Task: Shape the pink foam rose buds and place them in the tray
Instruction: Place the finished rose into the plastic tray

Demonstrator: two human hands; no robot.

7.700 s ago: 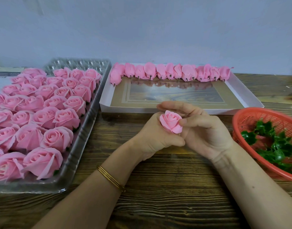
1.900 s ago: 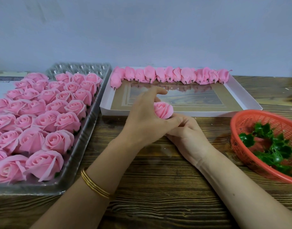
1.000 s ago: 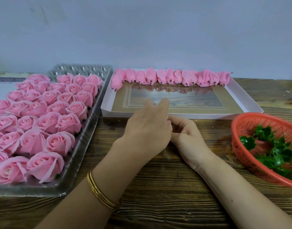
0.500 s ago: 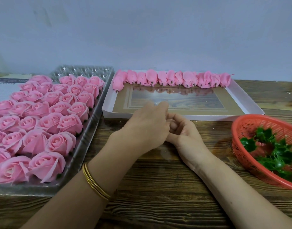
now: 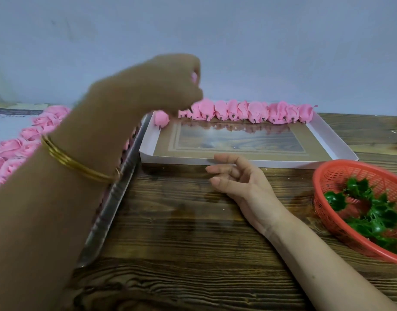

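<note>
Two hands are showing over the wooden worktop (image 5: 181,243). The left hand (image 5: 168,84), blurred, is hovering above the far left corner of the white tray (image 5: 323,140), its grip curling round a pink foam bud (image 5: 194,77) of which only a sliver is peeking out. The right hand (image 5: 240,178) is lying palm-up on the worktop just before the tray, its grip slack and holding nothing. A row of buds (image 5: 255,113) is lining the tray's far edge; a red basket (image 5: 341,173) is sitting at right.
</note>
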